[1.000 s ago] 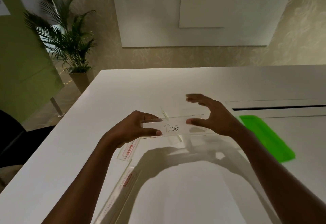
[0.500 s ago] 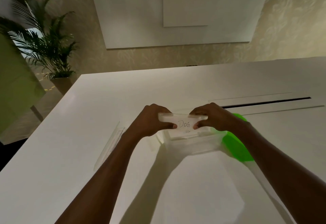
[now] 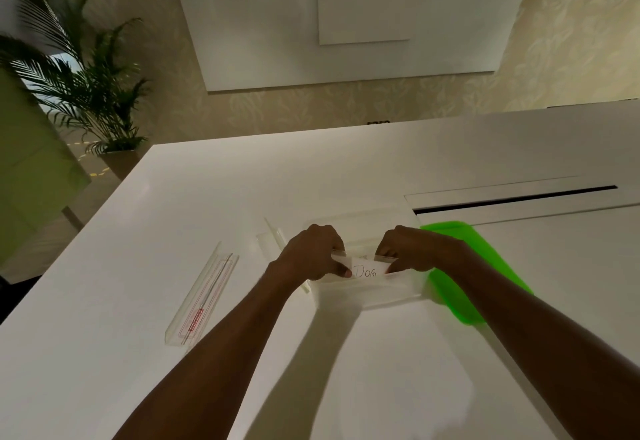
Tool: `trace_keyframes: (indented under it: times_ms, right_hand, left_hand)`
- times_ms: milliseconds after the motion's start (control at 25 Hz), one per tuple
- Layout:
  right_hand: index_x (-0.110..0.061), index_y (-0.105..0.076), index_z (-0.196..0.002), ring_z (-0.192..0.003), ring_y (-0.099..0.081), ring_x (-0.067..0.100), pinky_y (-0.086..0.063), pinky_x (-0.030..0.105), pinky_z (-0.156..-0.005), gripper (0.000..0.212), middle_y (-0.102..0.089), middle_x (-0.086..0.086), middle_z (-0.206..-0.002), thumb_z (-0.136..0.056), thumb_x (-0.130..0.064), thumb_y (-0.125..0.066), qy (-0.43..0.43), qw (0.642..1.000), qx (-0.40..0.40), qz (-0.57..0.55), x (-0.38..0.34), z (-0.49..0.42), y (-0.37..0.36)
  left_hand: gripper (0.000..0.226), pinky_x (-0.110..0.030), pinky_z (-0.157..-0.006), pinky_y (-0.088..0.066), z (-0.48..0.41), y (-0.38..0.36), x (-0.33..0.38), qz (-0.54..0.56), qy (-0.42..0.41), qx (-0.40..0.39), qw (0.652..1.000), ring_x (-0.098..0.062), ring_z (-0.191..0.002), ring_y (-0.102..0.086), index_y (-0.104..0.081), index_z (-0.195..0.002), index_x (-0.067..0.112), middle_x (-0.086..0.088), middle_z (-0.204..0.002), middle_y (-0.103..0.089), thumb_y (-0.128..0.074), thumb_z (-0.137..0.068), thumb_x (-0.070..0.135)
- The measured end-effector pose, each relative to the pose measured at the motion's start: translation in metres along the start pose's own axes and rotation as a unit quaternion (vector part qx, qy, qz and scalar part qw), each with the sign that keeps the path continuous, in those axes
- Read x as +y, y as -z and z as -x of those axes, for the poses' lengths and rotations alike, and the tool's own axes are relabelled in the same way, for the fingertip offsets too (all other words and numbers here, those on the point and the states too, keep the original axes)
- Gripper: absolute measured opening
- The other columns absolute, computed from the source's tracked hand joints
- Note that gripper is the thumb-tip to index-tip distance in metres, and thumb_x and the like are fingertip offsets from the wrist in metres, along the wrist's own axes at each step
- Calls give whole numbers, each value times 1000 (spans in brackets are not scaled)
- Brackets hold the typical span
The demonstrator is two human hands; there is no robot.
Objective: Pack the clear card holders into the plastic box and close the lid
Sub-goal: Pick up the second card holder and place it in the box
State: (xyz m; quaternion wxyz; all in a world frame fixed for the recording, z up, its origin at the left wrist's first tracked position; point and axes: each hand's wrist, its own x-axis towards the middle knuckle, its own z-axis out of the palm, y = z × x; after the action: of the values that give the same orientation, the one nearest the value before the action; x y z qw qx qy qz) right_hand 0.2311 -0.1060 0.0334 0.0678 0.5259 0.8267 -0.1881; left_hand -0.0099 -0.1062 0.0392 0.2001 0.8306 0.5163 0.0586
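Note:
A clear card holder with a white card reading "DOG" (image 3: pixel 366 269) sits partly inside the translucent plastic box (image 3: pixel 388 295) on the white table. My left hand (image 3: pixel 311 254) pinches its left end and my right hand (image 3: pixel 412 249) pinches its right end. The bright green lid (image 3: pixel 478 266) lies flat just right of the box. A second clear card holder with a red label (image 3: pixel 202 295) lies on the table to the left. Another clear holder (image 3: pixel 272 240) rests just left of the box, partly hidden by my left hand.
A long dark cable slot (image 3: pixel 512 198) runs across the table behind the lid. The table's left edge (image 3: pixel 86 228) drops off toward a potted palm (image 3: pixel 86 68) and a green panel on the floor side.
Both hands have lowered the "DOG" holder from above the box down into it. Earlier the right hand was open beside the holder; now it grips the right end.

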Motion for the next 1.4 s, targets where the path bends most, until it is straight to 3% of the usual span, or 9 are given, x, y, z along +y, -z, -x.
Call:
trace_keyframes:
  times_ms: [160,280,560,680,960,1080,1160,1320,1400]
  right_hand:
    - [-4,-75,-116,-87,-67,24,-43,23,-65,34,-75,20,-110,-86,-17,-81,-20,998,-43,48,0,-11,6]
    - [-9,-73,-124,-108,-69,30,-44,22,-77,39,-73,13,-120,-86,-12,-78,-20,994,-59,84,-2,-16,3]
    - [-18,-71,-129,-119,-66,24,-48,28,-95,41,-69,4,-131,-90,-4,-68,-32,992,-40,113,-3,-21,-9]
    - [-18,-71,-129,-123,-63,26,-46,30,-96,38,-65,4,-134,-92,-9,-68,-18,992,-19,122,0,-20,-14]
    - [-10,-70,-124,-118,-63,26,-40,20,-90,35,-64,10,-131,-89,-9,-73,4,996,12,94,8,-23,-19]
    - [-6,-71,-120,-109,-67,27,-34,8,-77,34,-67,16,-122,-86,-11,-78,24,998,26,49,11,-19,-15]
    - [-9,-71,-120,-106,-67,24,-36,6,-79,35,-68,13,-119,-87,-17,-79,21,999,38,24,9,-14,-12]
    - [-12,-73,-113,-102,-68,22,-52,28,-92,26,-71,10,-114,-90,-22,-76,5,994,99,-40,-4,-6,-12]
    - [-10,-74,-111,-100,-70,22,-52,27,-88,23,-73,10,-110,-90,-20,-77,11,986,146,-74,-13,-2,-14]
  left_hand:
    - [50,-40,-85,-60,-9,-6,4,-46,28,-22,998,-26,-98,-71,-78,-110,15,-5,-107,-76,-92,-69,39]
    - [44,-37,-83,-59,-13,-16,8,-91,33,-28,995,-29,-101,-71,-76,-112,16,-7,-111,-74,-90,-73,33]
    - [31,-35,-75,-55,-17,-27,11,-159,57,-36,985,-32,-97,-73,-74,-111,13,-9,-106,-74,-77,-82,22]
    - [30,-33,-72,-50,-21,-27,16,-166,64,-46,983,-32,-96,-73,-73,-109,12,-9,-103,-74,-77,-80,21]
    - [28,-34,-70,-48,-15,-29,19,-141,73,-37,987,-34,-97,-73,-69,-106,8,-11,-104,-72,-74,-83,23]
    - [30,-38,-76,-54,-8,-21,20,-104,69,-38,991,-33,-102,-71,-65,-105,8,-12,-105,-69,-79,-83,25]
    - [38,-41,-88,-57,-3,-17,19,-65,61,-25,996,-31,-110,-69,-65,-110,8,-9,-114,-68,-82,-84,28]
    - [41,-42,-108,-45,18,-8,11,-14,18,94,995,-27,-132,-55,-62,-132,12,-7,-139,-61,-68,-97,33]
    - [48,-43,-111,-42,33,-1,0,-9,4,158,987,-28,-136,-51,-54,-144,13,-8,-145,-57,-62,-100,31]
